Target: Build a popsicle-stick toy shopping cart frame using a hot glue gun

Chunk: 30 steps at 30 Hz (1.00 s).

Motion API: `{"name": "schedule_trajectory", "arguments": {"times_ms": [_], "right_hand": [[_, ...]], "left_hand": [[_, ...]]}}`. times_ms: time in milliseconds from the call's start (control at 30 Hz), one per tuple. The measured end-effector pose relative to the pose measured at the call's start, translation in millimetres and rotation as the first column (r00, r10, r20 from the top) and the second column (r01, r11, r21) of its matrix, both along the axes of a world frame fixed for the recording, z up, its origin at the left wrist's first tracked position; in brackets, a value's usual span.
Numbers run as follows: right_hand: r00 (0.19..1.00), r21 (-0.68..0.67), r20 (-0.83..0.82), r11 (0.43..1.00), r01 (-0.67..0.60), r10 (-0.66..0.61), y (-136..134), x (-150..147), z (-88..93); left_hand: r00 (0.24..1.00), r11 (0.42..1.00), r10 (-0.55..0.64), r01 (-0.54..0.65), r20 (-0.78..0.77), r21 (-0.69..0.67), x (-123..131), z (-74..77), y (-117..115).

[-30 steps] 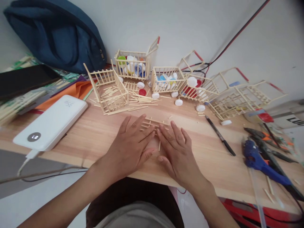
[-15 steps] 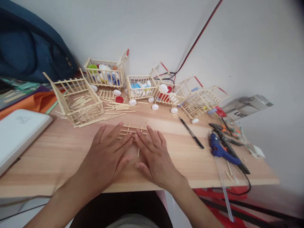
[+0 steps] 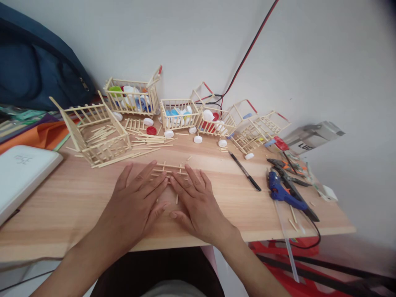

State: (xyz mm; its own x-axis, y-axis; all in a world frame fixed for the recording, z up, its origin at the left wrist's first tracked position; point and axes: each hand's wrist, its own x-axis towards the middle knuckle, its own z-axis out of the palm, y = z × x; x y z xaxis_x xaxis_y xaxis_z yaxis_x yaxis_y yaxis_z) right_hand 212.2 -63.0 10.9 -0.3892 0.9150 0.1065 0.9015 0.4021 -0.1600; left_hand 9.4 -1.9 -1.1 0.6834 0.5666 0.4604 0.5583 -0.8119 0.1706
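A small grid of thin wooden sticks [image 3: 168, 166] lies flat on the wooden table, partly covered by both hands. My left hand [image 3: 133, 202] rests on its left part, palm down with fingers spread. On the right part lies my right hand [image 3: 198, 202], also flat with its fingers stretched out. The index fingers nearly meet over the middle of the grid, and stick ends show below them. Behind the hands stands a larger open stick frame [image 3: 114, 146] with loose sticks [image 3: 151, 141] inside and beside it.
Along the wall stand stick-built carts, one a cart with bottle caps [image 3: 131, 97]. A black pen [image 3: 245, 171], a blue glue gun [image 3: 283, 194] and pliers [image 3: 286, 171] lie at the right. At the left are a white device [image 3: 24, 173] and a blue bag [image 3: 40, 62].
The whole view has shifted slightly, so the table things appear a little farther left. Both hands stay pressed flat on the stick grid.
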Motion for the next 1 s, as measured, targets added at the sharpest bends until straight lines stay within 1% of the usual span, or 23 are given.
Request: {"name": "schedule_trajectory", "arguments": {"times_ms": [333,600,833,1000], "right_hand": [[1.0,0.02,0.007,1.0,-0.011,0.011,0.6,0.6,2.2],[1.0,-0.013,0.012,1.0,-0.008,0.008,0.0,-0.5,2.1],[1.0,-0.003,0.007,1.0,-0.01,0.01,0.0,0.6,2.9],[1.0,-0.008,0.001,1.0,-0.017,0.017,0.6,0.7,1.5]], "left_hand": [[0.998,1.0,0.003,-0.004,0.055,0.014,-0.8,2.1,0.5],[1.0,1.0,0.015,-0.016,0.028,0.024,0.8,-1.4,0.6],[0.998,1.0,0.015,-0.016,0.058,0.014,-0.8,1.5,-0.4],[0.998,0.998,0.036,-0.038,0.048,0.041,-1.3,2.9,-0.5]]}}
